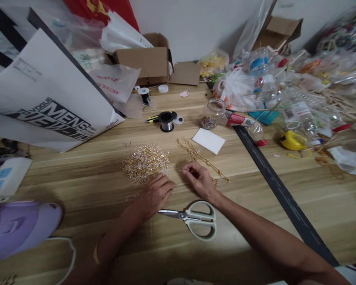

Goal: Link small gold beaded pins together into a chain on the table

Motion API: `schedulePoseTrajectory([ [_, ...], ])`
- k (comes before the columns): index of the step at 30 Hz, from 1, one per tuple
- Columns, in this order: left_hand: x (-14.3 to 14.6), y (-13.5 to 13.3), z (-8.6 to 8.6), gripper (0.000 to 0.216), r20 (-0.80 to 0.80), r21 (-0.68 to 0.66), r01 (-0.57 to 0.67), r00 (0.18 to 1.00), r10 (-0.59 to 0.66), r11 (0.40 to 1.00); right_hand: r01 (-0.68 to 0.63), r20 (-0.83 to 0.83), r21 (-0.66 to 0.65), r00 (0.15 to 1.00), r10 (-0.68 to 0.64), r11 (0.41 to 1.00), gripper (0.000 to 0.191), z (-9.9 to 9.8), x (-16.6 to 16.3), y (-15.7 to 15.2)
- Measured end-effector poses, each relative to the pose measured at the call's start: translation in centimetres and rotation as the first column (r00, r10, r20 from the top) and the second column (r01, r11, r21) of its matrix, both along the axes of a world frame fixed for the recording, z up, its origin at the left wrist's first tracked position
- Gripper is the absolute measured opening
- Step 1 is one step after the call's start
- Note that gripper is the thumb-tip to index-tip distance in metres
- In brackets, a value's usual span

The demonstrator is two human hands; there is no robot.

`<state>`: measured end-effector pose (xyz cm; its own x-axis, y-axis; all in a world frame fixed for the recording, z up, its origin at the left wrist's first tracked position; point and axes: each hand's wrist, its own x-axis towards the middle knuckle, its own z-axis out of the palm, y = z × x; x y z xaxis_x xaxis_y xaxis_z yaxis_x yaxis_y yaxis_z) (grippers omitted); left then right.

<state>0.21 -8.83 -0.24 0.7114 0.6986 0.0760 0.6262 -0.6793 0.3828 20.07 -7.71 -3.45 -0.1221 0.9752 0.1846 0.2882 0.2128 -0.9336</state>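
My left hand (158, 193) rests on the wooden table (255, 186), fingers pinched together just below a heap of small gold and clear beads (145, 162). My right hand (199, 180) is beside it, fingertips pinched on something thin that I cannot make out, perhaps a fine wire. A beaded gold chain (203, 158) lies just beyond the right hand. Grey-handled scissors (195, 219) lie closed on the table directly under both wrists.
A spool of thin wire (166, 120), a white card (208, 140) and a jar of coloured beads (212, 114) sit further back. A large white shopping bag (44, 95) lies left, a cardboard box (148, 61) behind, plastic clutter right, a purple object (17, 227) near left.
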Motion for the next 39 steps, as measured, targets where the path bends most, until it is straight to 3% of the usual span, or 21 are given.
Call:
schedulePoseTrajectory([
  [39, -0.28, 0.42, 0.11, 0.015, 0.072, 0.008, -0.051, 0.996, 0.05, 0.999, -0.003, 0.005, -0.012, 1.0, 0.003, 1.0, 0.011, 0.16, 0.03, 0.02],
])
